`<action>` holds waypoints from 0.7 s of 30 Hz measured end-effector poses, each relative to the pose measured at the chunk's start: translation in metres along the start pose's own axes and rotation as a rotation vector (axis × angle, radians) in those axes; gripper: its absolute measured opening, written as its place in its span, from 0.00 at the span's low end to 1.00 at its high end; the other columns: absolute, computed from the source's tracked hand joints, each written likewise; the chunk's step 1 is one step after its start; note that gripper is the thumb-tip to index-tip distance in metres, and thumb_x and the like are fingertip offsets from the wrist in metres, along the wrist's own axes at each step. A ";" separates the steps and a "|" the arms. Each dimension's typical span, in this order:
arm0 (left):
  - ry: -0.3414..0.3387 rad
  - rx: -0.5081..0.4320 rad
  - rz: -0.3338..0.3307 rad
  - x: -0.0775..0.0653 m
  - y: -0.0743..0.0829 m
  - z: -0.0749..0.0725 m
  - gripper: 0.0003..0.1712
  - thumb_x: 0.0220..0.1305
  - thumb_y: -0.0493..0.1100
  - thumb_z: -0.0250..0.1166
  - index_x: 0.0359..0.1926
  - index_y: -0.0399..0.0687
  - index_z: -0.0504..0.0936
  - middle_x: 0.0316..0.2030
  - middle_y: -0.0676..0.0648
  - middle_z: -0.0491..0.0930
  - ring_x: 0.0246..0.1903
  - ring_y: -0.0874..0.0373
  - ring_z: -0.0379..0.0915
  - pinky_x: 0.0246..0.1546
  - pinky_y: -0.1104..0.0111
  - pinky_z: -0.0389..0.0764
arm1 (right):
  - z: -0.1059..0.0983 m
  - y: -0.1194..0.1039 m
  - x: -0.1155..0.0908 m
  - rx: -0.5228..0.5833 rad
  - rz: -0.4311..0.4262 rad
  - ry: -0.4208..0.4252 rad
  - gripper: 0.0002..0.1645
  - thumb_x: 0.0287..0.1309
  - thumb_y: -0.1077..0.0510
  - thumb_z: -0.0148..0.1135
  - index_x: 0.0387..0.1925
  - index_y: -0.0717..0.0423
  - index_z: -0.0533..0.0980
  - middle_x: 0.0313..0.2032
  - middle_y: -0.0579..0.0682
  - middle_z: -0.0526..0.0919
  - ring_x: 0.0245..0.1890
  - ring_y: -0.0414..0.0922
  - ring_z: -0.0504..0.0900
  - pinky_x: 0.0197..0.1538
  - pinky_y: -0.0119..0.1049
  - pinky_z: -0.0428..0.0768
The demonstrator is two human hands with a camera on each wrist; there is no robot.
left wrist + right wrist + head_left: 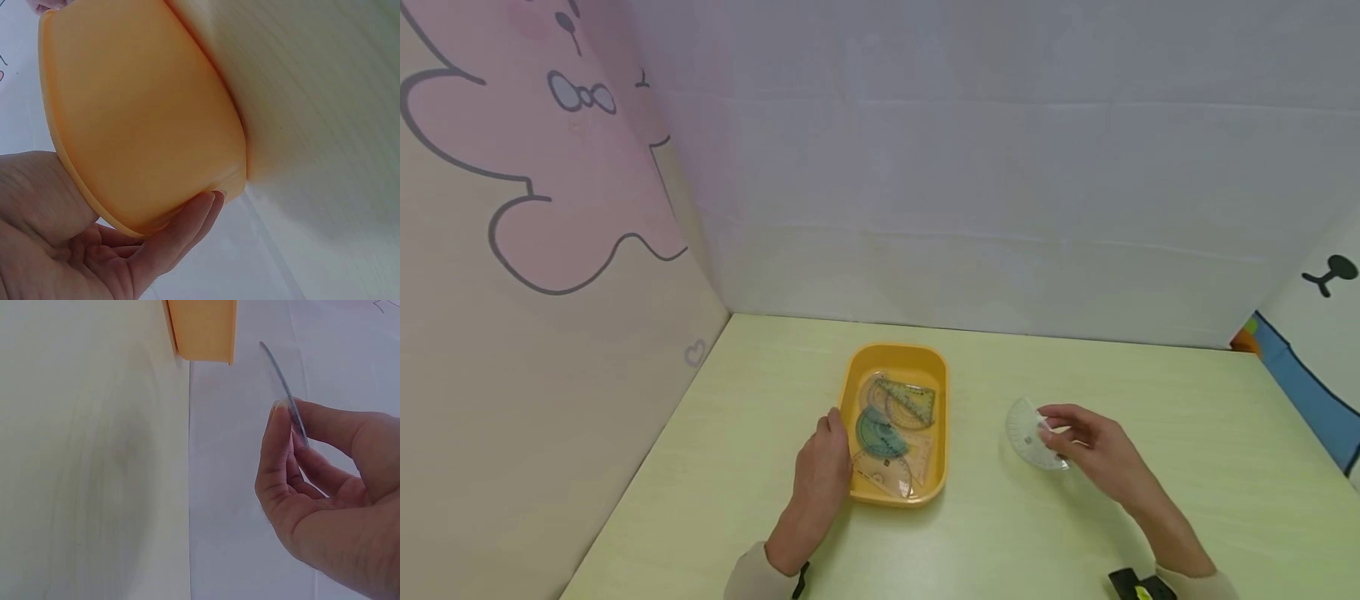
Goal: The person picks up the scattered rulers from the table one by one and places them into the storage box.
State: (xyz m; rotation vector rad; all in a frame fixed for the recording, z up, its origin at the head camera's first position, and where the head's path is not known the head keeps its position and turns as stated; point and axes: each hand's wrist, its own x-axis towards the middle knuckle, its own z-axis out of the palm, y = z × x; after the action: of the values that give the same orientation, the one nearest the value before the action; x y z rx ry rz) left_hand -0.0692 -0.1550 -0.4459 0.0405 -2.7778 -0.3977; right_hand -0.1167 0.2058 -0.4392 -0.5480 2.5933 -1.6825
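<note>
A clear half-round protractor (1024, 432) is pinched between the thumb and fingers of my right hand (1097, 450), held up over the table to the right of a yellow tray. The right wrist view shows the protractor (281, 378) almost edge-on, slightly bent. My left hand (822, 471) grips the left side of the yellow tray (943, 417). In the left wrist view, its fingertips (203, 209) press on the tray's outer wall (144, 112). Inside the tray lie a teal protractor (880, 435), a clear protractor (887, 477) and set squares (917, 398), partly overlapping.
The tray stands on a pale yellow-green table (1000, 542). A white wall sheet (970, 208) rises behind the table. On the left is a panel with a pink cartoon figure (587, 200). A black item (1138, 585) shows by the right sleeve.
</note>
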 end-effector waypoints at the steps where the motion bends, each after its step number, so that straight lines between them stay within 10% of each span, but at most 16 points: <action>1: 0.000 0.001 0.000 0.000 0.000 0.000 0.16 0.63 0.25 0.67 0.49 0.26 0.71 0.30 0.38 0.76 0.26 0.46 0.81 0.25 0.58 0.84 | 0.001 -0.001 0.000 -0.001 -0.005 -0.002 0.20 0.68 0.65 0.64 0.58 0.69 0.77 0.44 0.59 0.83 0.36 0.36 0.85 0.37 0.32 0.84; 21: 0.012 0.021 0.002 0.000 0.000 0.001 0.16 0.61 0.25 0.68 0.47 0.27 0.72 0.29 0.39 0.75 0.25 0.47 0.80 0.25 0.59 0.83 | 0.017 -0.013 0.009 0.055 -0.005 -0.049 0.19 0.68 0.64 0.65 0.57 0.67 0.78 0.45 0.59 0.83 0.37 0.40 0.86 0.38 0.32 0.84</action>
State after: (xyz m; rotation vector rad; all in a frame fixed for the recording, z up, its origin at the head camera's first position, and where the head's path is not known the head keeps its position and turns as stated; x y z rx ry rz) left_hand -0.0697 -0.1547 -0.4471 0.0449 -2.7696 -0.3665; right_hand -0.1180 0.1834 -0.4339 -0.5866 2.5063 -1.7140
